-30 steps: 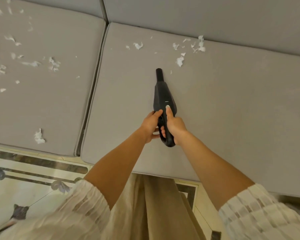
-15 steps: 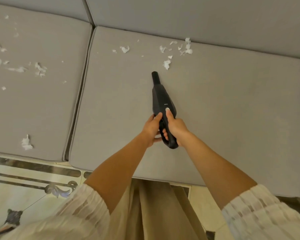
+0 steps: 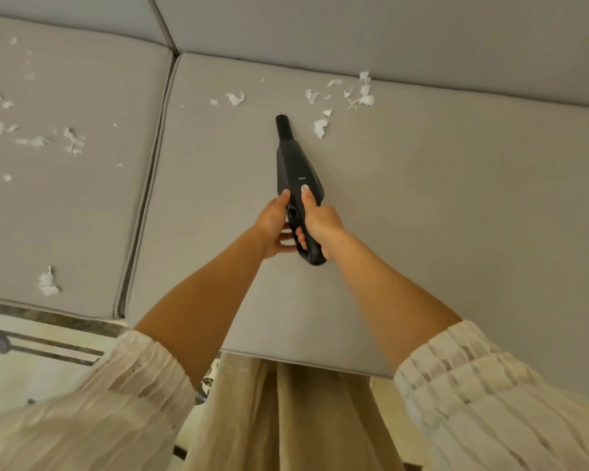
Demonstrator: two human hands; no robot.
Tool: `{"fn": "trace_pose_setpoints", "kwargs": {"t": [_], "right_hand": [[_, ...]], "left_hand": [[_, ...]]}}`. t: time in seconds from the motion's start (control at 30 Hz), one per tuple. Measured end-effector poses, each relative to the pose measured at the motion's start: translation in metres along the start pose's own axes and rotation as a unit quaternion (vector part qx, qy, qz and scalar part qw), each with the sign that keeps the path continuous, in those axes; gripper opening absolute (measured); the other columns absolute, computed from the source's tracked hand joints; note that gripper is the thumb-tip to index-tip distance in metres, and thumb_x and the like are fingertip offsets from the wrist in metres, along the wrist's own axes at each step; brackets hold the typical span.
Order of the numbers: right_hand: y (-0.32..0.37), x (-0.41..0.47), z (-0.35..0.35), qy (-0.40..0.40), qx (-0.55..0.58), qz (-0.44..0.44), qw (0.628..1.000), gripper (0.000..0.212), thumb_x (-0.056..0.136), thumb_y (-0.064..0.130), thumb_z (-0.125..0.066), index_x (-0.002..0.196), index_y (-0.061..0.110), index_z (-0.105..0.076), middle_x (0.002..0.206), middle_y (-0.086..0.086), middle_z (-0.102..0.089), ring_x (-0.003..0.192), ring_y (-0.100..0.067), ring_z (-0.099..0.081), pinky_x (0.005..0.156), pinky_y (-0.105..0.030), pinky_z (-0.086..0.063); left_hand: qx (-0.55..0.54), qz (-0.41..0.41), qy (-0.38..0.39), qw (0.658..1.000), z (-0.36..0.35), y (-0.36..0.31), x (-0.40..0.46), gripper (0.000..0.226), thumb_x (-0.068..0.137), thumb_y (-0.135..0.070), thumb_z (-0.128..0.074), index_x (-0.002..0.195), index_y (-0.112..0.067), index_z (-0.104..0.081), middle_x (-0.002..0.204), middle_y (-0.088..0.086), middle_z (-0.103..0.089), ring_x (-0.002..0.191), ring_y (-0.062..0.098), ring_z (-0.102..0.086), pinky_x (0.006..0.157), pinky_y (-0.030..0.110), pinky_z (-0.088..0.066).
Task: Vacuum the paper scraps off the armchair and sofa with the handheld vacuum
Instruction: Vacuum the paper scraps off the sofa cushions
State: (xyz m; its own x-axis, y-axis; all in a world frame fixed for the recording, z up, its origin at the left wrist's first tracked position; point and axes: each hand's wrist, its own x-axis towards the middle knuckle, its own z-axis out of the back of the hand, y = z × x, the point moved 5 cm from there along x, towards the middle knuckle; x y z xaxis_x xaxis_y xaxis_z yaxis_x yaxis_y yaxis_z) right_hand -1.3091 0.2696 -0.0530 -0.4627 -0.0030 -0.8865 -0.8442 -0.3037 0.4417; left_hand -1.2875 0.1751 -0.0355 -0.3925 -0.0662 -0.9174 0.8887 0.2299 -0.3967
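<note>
- Black plastic handheld vacuum [image 3: 298,171] held over the grey fabric sofa seat cushion [image 3: 439,232], narrow nozzle [image 3: 283,127] pointing away from the person toward the backrest.
- Right hand [image 3: 318,224]: grip clenched round the vacuum's rear handle, thumb lying flat along the top of the body.
- Left hand [image 3: 272,226]: grasping the same handle from the left side, thumb up against the body, fingers curled under.
- White torn paper scraps [image 3: 320,127]: one piece just right of the nozzle, apart from it; more in a loose cluster further back near the backrest seam [image 3: 364,93], plus two small bits left of the nozzle [image 3: 235,98].
- Left-hand grey seat cushion [image 3: 65,205]: scraps scattered across it, one larger crumpled piece [image 3: 48,283] near the front edge.
- Nozzle contact with the cushion: can't tell.
- Cream gathered sleeves [image 3: 490,385] at both forearms; patterned tile floor [image 3: 31,351] lower left.
</note>
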Motion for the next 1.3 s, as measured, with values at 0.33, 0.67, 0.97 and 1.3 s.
{"fn": "trace_pose_setpoints", "kwargs": {"t": [0.33,0.67,0.97,1.3], "right_hand": [[-0.079,-0.042,0.073,-0.016,-0.033,-0.012,0.999,0.068,0.096,0.063,-0.033,0.097,0.001,-0.063,0.061,-0.008,-0.057,0.047,-0.017,-0.053,0.047,-0.026,-0.049],[-0.052,-0.014,0.069,-0.010,-0.008,-0.020,1.000,0.066,0.096,0.064,-0.033,0.101,0.004,-0.062,0.065,-0.008,-0.058,0.050,-0.018,-0.054,0.050,-0.027,-0.049],[-0.010,0.009,0.069,-0.005,-0.035,0.002,0.999,0.071,0.095,0.066,-0.032,0.105,0.003,-0.061,0.065,-0.008,-0.058,0.047,-0.017,-0.052,0.052,-0.027,-0.050],[-0.051,-0.014,0.110,-0.029,-0.073,0.014,0.997,0.066,0.097,0.063,-0.032,0.100,0.004,-0.063,0.064,-0.006,-0.059,0.046,-0.014,-0.054,0.048,-0.023,-0.046]], "left_hand": [[0.015,0.087,0.079,0.993,-0.067,0.067,-0.020,0.047,0.102,-0.049,-0.038,0.141,-0.023,-0.034,0.130,0.014,-0.050,0.110,0.034,-0.053,0.091,0.052,-0.051],[0.054,0.066,0.059,0.995,-0.065,0.033,0.002,0.047,0.102,-0.050,-0.036,0.139,-0.021,-0.037,0.120,0.012,-0.052,0.104,0.033,-0.056,0.077,0.046,-0.054],[0.046,0.032,0.024,0.998,-0.067,0.001,0.017,0.043,0.101,-0.055,-0.034,0.128,-0.023,-0.043,0.115,0.012,-0.055,0.088,0.028,-0.062,0.066,0.041,-0.055],[0.011,0.072,0.075,0.995,-0.104,0.050,0.009,0.049,0.099,-0.055,-0.038,0.140,-0.028,-0.038,0.108,0.005,-0.057,0.092,0.026,-0.060,0.066,0.041,-0.055]]}}
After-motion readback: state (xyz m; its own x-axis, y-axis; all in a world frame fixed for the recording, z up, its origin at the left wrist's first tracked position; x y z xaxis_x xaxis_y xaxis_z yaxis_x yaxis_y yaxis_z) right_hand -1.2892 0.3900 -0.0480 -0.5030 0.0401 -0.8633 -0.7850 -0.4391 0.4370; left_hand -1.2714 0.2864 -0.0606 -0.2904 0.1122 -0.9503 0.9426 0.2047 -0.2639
